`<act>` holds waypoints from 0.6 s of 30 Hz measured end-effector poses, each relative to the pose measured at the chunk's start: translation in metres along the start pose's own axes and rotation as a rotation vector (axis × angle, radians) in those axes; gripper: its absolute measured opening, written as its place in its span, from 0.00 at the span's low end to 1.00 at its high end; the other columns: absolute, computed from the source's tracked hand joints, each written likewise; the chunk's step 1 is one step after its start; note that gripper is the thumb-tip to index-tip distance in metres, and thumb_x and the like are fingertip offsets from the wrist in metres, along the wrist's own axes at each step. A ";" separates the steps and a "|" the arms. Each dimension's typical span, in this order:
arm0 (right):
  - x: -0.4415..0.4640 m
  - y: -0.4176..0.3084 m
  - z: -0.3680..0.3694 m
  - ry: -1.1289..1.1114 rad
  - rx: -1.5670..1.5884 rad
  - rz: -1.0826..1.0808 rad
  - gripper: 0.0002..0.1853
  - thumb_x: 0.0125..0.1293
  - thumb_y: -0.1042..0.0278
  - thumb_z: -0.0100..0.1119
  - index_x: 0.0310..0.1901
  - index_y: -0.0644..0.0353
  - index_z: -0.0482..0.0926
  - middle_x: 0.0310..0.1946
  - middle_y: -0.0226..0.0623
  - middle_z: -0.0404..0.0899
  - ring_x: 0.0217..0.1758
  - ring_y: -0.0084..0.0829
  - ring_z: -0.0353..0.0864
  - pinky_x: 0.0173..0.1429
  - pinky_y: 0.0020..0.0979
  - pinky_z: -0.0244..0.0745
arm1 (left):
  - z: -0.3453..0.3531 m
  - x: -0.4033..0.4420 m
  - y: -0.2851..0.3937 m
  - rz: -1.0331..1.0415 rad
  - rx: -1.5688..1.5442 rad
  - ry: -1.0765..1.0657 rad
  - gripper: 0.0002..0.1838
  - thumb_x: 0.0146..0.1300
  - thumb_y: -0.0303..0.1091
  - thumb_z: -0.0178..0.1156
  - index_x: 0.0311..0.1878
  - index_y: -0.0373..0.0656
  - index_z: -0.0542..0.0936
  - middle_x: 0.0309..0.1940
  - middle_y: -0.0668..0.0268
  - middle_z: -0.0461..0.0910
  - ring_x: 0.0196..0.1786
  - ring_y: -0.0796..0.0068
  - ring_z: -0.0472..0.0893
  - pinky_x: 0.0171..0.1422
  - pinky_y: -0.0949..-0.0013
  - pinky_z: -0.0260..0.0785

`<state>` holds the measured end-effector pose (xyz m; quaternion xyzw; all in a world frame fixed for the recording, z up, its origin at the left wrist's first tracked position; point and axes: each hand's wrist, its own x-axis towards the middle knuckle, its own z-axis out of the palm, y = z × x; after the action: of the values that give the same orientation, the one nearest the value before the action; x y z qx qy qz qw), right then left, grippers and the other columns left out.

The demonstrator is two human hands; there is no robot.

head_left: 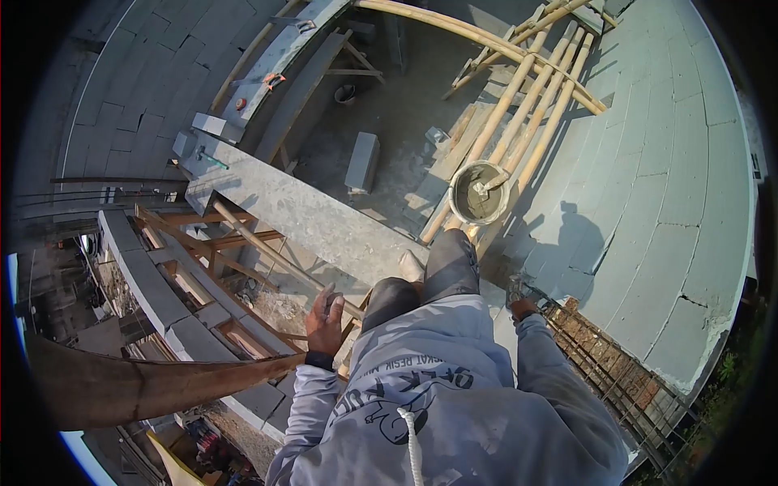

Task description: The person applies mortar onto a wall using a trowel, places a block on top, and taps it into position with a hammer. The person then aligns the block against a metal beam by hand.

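Observation:
My left hand is raised beside my left knee, fingers up and partly apart, with nothing plainly held. It is close to a bamboo pole that passes below it. My right hand is low at my right side, closed around something greyish I cannot make out, next to the block wall and the rebar. In front of my knees a bucket of grey mortar sits on the bamboo poles, with a tool handle sticking out of it.
A grey plank crosses in front of me, with a drop to the floor on both sides. A pale block stands on the floor below. An orange-handled saw lies on the far wall ledge. Several bamboo poles slope at the right.

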<state>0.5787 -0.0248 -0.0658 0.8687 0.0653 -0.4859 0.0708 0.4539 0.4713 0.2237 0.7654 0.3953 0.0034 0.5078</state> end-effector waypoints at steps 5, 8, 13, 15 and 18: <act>0.004 -0.025 -0.035 -0.084 -0.174 -0.164 0.10 0.53 0.64 0.59 0.37 0.55 0.81 0.34 0.42 0.82 0.39 0.42 0.82 0.42 0.40 0.78 | -0.002 0.017 -0.010 -0.007 0.011 0.040 0.19 0.65 0.35 0.53 0.57 0.38 0.71 0.42 0.56 0.80 0.47 0.68 0.79 0.52 0.69 0.70; 0.029 -0.028 -0.052 -0.150 -0.111 -0.211 0.13 0.55 0.62 0.55 0.39 0.59 0.80 0.34 0.44 0.82 0.38 0.40 0.83 0.41 0.39 0.78 | 0.001 0.035 -0.027 0.016 0.113 0.101 0.19 0.65 0.34 0.52 0.58 0.39 0.71 0.42 0.55 0.80 0.47 0.68 0.79 0.52 0.69 0.70; 0.055 -0.026 -0.101 -0.194 -0.196 -0.317 0.14 0.60 0.63 0.49 0.43 0.55 0.80 0.41 0.46 0.80 0.44 0.43 0.81 0.47 0.42 0.77 | 0.027 0.057 -0.054 -0.152 -0.008 0.111 0.18 0.65 0.31 0.46 0.57 0.38 0.70 0.30 0.57 0.81 0.36 0.69 0.81 0.46 0.67 0.72; 0.058 -0.026 -0.127 -0.217 -0.318 -0.382 0.14 0.63 0.63 0.47 0.45 0.54 0.80 0.43 0.47 0.80 0.46 0.43 0.81 0.49 0.43 0.76 | 0.043 0.069 -0.050 -0.227 0.018 0.115 0.17 0.64 0.32 0.45 0.53 0.37 0.73 0.22 0.60 0.80 0.31 0.71 0.81 0.42 0.68 0.71; 0.085 -0.009 -0.128 -0.080 -0.443 -0.380 0.12 0.60 0.64 0.50 0.43 0.48 0.81 0.38 0.42 0.82 0.43 0.41 0.82 0.46 0.39 0.77 | 0.063 0.093 -0.025 -0.390 0.012 0.087 0.16 0.63 0.35 0.48 0.50 0.37 0.75 0.24 0.57 0.80 0.31 0.68 0.81 0.41 0.66 0.71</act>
<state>0.7282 0.0121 -0.0727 0.7845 0.3286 -0.4980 0.1690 0.5285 0.4835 0.1369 0.6765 0.5578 -0.0646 0.4765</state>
